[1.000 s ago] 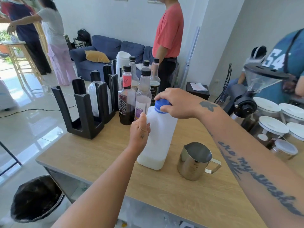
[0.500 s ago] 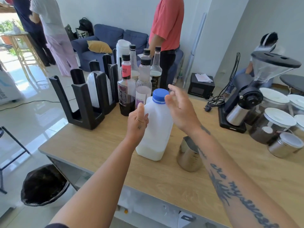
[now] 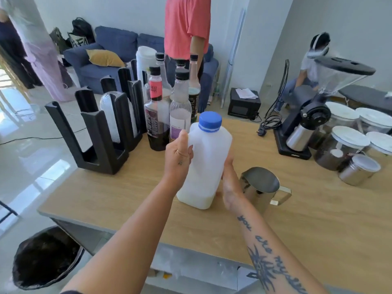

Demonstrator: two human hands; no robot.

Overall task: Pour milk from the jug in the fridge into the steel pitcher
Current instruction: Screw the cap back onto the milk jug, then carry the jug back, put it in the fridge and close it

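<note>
A white plastic milk jug (image 3: pixel 209 158) with a blue cap (image 3: pixel 210 121) on it stands on the wooden counter (image 3: pixel 318 219), with only a little milk at its bottom. My left hand (image 3: pixel 178 159) grips the jug's upper left side. My right hand (image 3: pixel 230 185) lies against the jug's lower right side, between the jug and the steel pitcher (image 3: pixel 259 188). The pitcher stands upright just right of the jug, handle pointing right, and looks empty.
Syrup bottles (image 3: pixel 158 115) stand right behind the jug, with black cup holders (image 3: pixel 101 136) to their left. A coffee grinder (image 3: pixel 314 115) and lidded jars (image 3: pixel 343 147) fill the right back. A black bin (image 3: pixel 46 257) sits below left. People stand behind the counter.
My right hand has left the blue cap and dropped down to the jug's lower right side. The cap is still on. My left hand stays on the jug.
</note>
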